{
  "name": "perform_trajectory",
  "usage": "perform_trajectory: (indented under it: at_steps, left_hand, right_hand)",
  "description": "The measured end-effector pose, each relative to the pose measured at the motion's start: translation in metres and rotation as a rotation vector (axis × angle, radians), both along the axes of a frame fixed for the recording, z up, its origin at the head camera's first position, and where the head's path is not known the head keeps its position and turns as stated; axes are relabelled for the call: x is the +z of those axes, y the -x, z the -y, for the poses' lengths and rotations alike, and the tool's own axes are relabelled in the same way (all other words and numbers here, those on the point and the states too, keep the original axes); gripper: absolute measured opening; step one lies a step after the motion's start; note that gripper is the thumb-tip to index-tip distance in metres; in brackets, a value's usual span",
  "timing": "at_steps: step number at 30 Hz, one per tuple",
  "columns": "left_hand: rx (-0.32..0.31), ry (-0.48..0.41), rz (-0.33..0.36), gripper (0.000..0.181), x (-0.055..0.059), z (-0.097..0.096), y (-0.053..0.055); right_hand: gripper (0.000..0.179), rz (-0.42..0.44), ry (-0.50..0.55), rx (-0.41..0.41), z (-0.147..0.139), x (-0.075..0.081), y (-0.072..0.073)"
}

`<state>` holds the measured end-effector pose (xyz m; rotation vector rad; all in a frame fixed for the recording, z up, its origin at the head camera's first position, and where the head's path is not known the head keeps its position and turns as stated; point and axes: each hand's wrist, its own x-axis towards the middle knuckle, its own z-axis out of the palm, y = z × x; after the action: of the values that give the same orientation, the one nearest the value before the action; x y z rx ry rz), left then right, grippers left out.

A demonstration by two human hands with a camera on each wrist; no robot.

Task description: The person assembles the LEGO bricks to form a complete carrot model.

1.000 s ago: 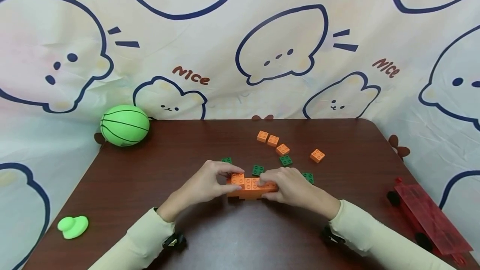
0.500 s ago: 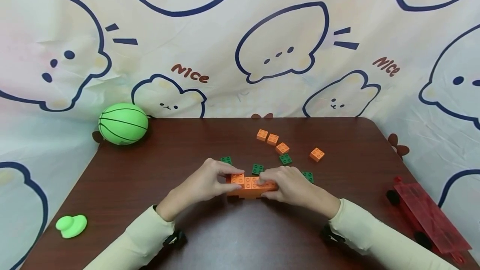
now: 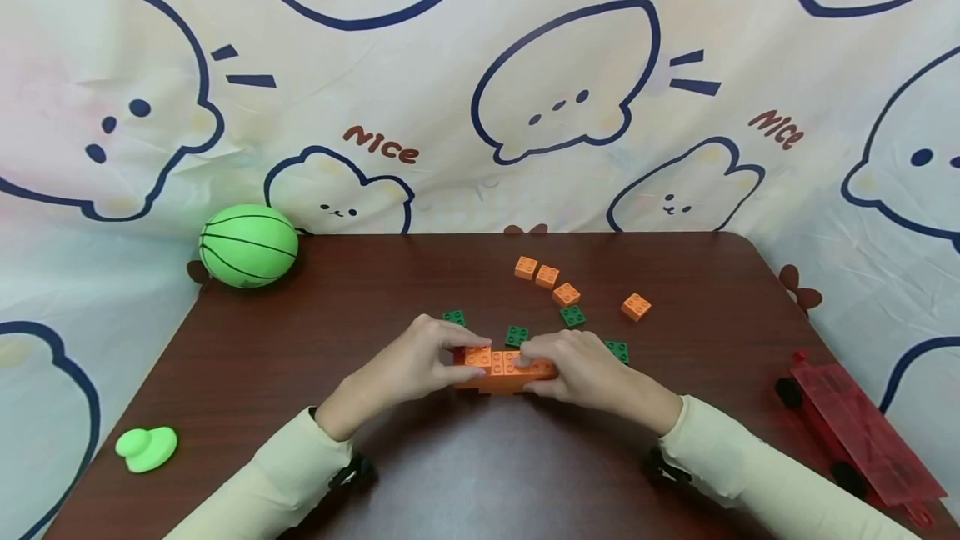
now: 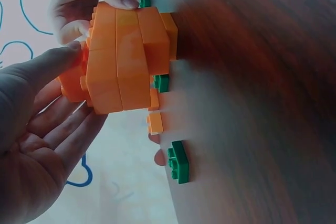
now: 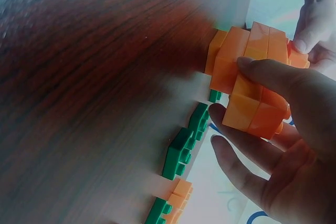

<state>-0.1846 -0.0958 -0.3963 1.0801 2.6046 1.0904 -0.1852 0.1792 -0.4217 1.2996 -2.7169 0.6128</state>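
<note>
An assembly of orange toy building blocks [image 3: 504,383] stands in front of me at mid-table, built in several layers and narrower at the bottom in both wrist views. On its upper left end sits a small orange block [image 3: 477,357], which my left hand [image 3: 408,363] pinches between thumb and fingers. My right hand [image 3: 581,369] grips the assembly's right end, with the thumb [image 5: 257,69] along the near side and fingers over the top and behind. Studs show between the two hands. The right end is partly hidden beneath my fingers.
Loose green blocks [image 3: 517,335] lie just behind the hands, and several orange blocks [image 3: 566,294] lie farther back. A green ball [image 3: 248,246] rests at the back left corner. There is a light green object [image 3: 147,448] at left and a red toy skateboard [image 3: 862,432] at right.
Both hands keep their hold on the orange blocks with hardly any movement. The head view has shifted very slightly.
</note>
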Motion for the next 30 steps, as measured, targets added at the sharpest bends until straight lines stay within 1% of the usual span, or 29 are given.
perform_trajectory:
  at_steps: [4, 7, 12, 19, 22, 26, 30]
  left_hand:
    - [-0.011, -0.006, -0.009, 0.038, 0.002, -0.001, 0.000]
    - [-0.007, 0.000, 0.001, 0.038, 0.004, -0.001, 0.000]
    - [0.015, -0.006, 0.039, 0.039, 0.003, -0.001, 0.001]
    - [0.026, -0.066, 0.094, 0.037, -0.005, 0.001, 0.000]
    - [0.039, -0.097, 0.137, 0.035, -0.009, 0.002, 0.000]
    - [0.049, -0.166, 0.198, 0.030, -0.015, 0.002, 0.001]
    - [0.066, -0.208, 0.251, 0.032, -0.020, 0.003, -0.002]
  right_hand:
    - [0.025, -0.010, 0.006, -0.005, 0.000, 0.001, 0.000]
    - [0.025, -0.005, 0.005, -0.007, 0.000, 0.000, 0.000]
    - [0.024, 0.022, -0.004, -0.006, 0.001, 0.001, -0.001]
    - [0.023, 0.014, -0.003, -0.004, 0.000, 0.001, -0.001]
    - [0.023, 0.013, -0.004, -0.005, 0.000, 0.000, 0.000]
    - [0.024, 0.009, 0.000, -0.010, 0.000, 0.000, 0.000]
    - [0.024, 0.017, -0.001, -0.008, 0.002, -0.001, -0.002]
